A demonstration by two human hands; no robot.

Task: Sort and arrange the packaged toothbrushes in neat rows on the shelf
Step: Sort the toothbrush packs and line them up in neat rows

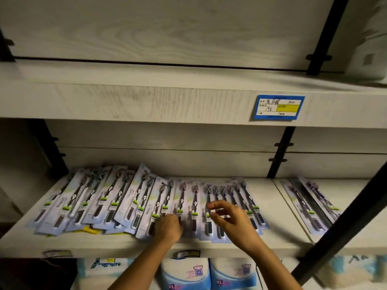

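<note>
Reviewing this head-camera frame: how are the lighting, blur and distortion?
Head view: dim, corners dark; right hand motion-blurred over the packaged toothbrushes, whose print reads soft; wide-angle distortion bows the shelf edge and tilts the black upright; the blue price label is fairly sharp.

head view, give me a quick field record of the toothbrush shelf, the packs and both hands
shelf: pale wood-grain board, dim light
left packs: overlapping, slanted heap
middle packs: flatter row, side by side, under the hands
right packs: a few, on the neighbouring board
left hand: rests on the middle packs; fingers blurred
right hand: over the middle packs, fingers loosely curled, nothing plainly held
label: blue and yellow price tag on the upper shelf edge
below: soft packs marked XL
</note>
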